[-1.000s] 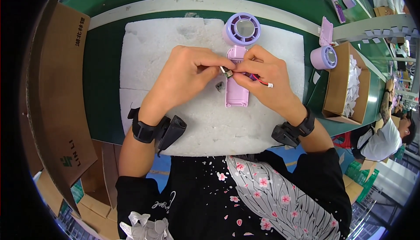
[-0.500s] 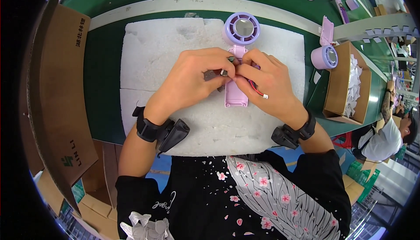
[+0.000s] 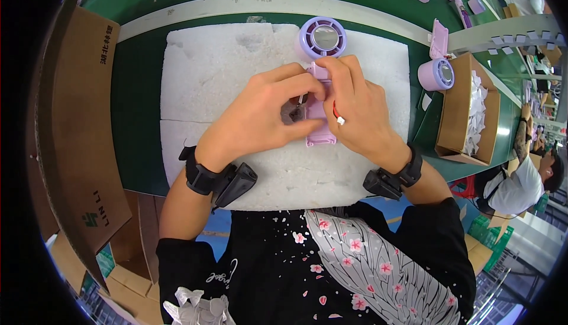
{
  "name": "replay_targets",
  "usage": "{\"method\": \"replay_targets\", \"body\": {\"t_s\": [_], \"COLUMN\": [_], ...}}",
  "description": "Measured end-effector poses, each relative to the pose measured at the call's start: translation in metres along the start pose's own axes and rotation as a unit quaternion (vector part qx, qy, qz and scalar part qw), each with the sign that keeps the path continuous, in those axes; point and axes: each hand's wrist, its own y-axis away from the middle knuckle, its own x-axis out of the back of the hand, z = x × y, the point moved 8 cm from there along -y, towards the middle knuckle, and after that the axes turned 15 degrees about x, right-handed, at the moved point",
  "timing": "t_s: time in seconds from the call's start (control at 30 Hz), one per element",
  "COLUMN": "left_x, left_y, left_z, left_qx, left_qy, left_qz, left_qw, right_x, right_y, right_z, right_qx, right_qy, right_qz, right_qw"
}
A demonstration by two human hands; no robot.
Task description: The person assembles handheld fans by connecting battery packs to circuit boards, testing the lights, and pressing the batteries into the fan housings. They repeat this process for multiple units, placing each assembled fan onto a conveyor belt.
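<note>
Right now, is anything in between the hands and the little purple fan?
No. Both the left hand and right hand already rest on the purple fan lying on the white foam pad.

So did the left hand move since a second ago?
Yes. The left hand slid right across the white foam pad, onto the pink fan handle, closer to the right hand.

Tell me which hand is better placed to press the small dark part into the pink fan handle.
Probably the left hand: its fingers already hold the small dark part against the pink fan handle. The right hand pinches the handle's top, just under the purple fan head, steadying it.
</note>
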Motion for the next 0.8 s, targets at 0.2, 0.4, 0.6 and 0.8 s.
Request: {"method": "replay_targets", "body": {"t_s": [0.2, 0.4, 0.6, 0.8], "left_x": [-0.006, 0.000, -0.001, -0.001], "left_y": [0.002, -0.004, -0.005, -0.005], "left_z": [0.003, -0.028, -0.037, -0.043], "left_qx": [0.036, 0.119, 0.147, 0.208], "left_qy": [-0.027, 0.121, 0.187, 0.228], "left_qz": [0.008, -0.027, -0.088, -0.105], "left_qw": [0.999, 0.985, 0.967, 0.945], "right_x": [-0.002, 0.008, 0.008, 0.009], "right_y": [0.000, 0.006, 0.009, 0.009], "right_z": [0.000, 0.010, 0.015, 0.019], "right_qx": [-0.021, 0.002, 0.011, -0.021], "right_qy": [0.047, -0.062, -0.137, -0.154], "right_qz": [-0.012, 0.056, 0.083, 0.091], "right_qw": [0.999, 0.997, 0.987, 0.984]}}
